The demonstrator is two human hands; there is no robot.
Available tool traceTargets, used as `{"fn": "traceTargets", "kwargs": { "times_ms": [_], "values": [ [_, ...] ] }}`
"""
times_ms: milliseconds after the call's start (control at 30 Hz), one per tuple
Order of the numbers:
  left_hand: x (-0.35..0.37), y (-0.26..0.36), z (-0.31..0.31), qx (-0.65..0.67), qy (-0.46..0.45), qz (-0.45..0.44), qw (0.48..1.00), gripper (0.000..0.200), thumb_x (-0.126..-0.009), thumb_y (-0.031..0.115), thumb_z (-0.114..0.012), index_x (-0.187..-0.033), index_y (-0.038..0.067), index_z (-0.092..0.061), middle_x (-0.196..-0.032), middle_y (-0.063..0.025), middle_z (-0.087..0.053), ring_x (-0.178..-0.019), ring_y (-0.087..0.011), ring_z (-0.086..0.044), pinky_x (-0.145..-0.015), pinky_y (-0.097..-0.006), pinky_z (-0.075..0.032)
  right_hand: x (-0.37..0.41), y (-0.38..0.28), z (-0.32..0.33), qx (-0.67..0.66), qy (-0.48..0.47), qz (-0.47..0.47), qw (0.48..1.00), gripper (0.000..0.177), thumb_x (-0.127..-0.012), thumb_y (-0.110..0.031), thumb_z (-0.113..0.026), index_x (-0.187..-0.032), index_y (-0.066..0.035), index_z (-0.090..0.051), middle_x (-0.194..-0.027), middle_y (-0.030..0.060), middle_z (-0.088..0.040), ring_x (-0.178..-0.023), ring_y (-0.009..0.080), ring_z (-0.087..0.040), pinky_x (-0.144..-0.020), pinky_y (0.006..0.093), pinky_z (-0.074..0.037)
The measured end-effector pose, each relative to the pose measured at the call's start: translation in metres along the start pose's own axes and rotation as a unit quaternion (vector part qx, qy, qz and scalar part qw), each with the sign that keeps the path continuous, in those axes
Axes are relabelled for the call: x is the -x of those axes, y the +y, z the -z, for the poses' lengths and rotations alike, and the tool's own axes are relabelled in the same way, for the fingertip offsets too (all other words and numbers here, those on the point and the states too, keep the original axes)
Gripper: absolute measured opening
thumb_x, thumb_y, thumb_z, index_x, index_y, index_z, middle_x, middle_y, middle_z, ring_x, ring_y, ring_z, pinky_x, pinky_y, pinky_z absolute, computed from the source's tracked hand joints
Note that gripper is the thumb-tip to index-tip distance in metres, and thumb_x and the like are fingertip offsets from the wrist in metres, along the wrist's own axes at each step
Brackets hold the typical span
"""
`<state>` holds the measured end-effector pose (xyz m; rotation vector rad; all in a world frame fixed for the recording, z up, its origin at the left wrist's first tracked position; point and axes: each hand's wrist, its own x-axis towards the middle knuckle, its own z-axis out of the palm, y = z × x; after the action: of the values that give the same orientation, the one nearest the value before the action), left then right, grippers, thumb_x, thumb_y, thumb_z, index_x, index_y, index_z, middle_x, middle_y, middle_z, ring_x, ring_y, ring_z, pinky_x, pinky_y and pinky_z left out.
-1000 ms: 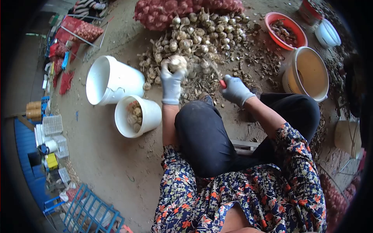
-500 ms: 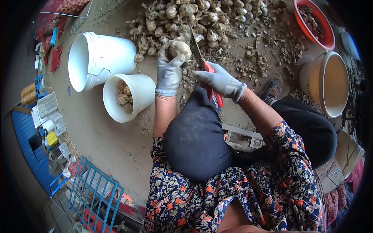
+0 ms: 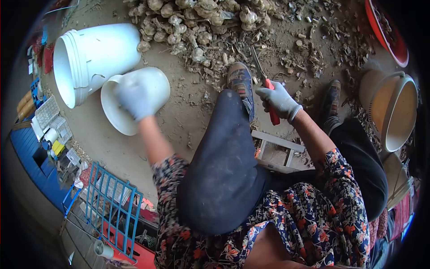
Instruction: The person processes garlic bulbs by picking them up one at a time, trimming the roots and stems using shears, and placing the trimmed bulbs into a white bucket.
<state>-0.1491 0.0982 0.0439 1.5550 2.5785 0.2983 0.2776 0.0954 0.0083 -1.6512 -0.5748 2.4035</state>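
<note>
My left hand (image 3: 134, 99), in a grey-white glove, is smeared by motion at the mouth of the small white bucket (image 3: 157, 86), which lies tipped on its side. Whether its fingers hold anything is hidden. In my gloved right hand (image 3: 281, 99) are the red-handled shears (image 3: 270, 84), their blades pointing up and away from me beside my shoe (image 3: 240, 80). A large heap of garlic bulbs (image 3: 204, 18) lies on the ground at the top of the view, with loose bulbs along its near edge.
A larger white bucket (image 3: 107, 51) lies beyond the small one. At the right are a red basin (image 3: 401, 49) and a yellowish bucket (image 3: 396, 107). Cut stems (image 3: 304, 58) litter the ground. A blue metal rack (image 3: 114, 206) stands at the lower left.
My left hand, which held a garlic bulb at the heap, has moved left and nearer me to the small bucket. My right hand and the shears have shifted right, away from the left hand.
</note>
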Motion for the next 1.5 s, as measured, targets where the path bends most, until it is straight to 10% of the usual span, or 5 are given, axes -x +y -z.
{"fn": "traceTargets", "kwargs": {
  "times_ms": [267,633,767,933,1500],
  "values": [
    [0.016,0.097,-0.174,0.374,-0.212,0.162,0.888,0.051,-0.076,0.032,-0.075,-0.103,-0.006,-0.055,-0.091,-0.0167,-0.065,-0.096,-0.0267,-0.064,-0.079,-0.0351,-0.05,-0.023,-0.002,0.002,0.428,0.072,0.143,0.89,0.041,-0.08,-0.032,-0.064,-0.096,0.002,-0.048,-0.083,0.0281,-0.061,-0.082,0.0427,-0.06,-0.073,0.0451,-0.047],
    [0.046,0.084,-0.176,0.098,-0.182,-0.088,0.975,0.063,-0.069,0.018,-0.075,-0.124,0.008,-0.049,-0.112,-0.0209,-0.054,-0.102,-0.0369,-0.057,-0.087,-0.0418,-0.048,-0.028,0.009,-0.003,0.578,0.086,0.113,0.804,0.028,-0.086,-0.026,-0.053,-0.094,0.0,-0.048,-0.085,0.0275,-0.063,-0.085,0.043,-0.063,-0.074,0.0496,-0.049],
    [0.057,0.111,-0.141,0.676,-0.219,0.093,0.698,0.054,-0.068,-0.005,-0.071,-0.118,0.004,-0.051,-0.105,-0.0089,-0.056,-0.092,-0.0165,-0.057,-0.082,-0.0279,-0.05,-0.022,0.007,-0.008,0.585,0.067,0.088,0.804,0.042,-0.089,-0.043,-0.054,-0.1,-0.002,-0.05,-0.092,0.0248,-0.065,-0.092,0.04,-0.064,-0.08,0.046,-0.05],
    [0.071,0.125,-0.094,0.686,-0.268,0.069,0.673,0.058,-0.07,-0.011,-0.068,-0.123,0.005,-0.05,-0.115,-0.0053,-0.054,-0.103,-0.0145,-0.055,-0.089,-0.0281,-0.049,-0.016,-0.004,-0.022,0.564,0.125,0.274,0.769,0.031,-0.085,-0.028,-0.06,-0.097,-0.002,-0.047,-0.082,0.0216,-0.06,-0.081,0.0396,-0.062,-0.072,0.0476,-0.049],
    [0.066,0.144,-0.075,0.445,-0.24,-0.07,0.86,0.067,-0.064,0.002,-0.077,-0.123,-0.005,-0.047,-0.111,-0.0131,-0.056,-0.099,-0.018,-0.058,-0.086,-0.0299,-0.049,-0.007,-0.033,-0.032,0.688,0.149,0.318,0.635,0.041,-0.083,-0.036,-0.062,-0.105,-0.005,-0.046,-0.084,0.0138,-0.058,-0.078,0.0318,-0.062,-0.07,0.0444,-0.048]
  ]
}}
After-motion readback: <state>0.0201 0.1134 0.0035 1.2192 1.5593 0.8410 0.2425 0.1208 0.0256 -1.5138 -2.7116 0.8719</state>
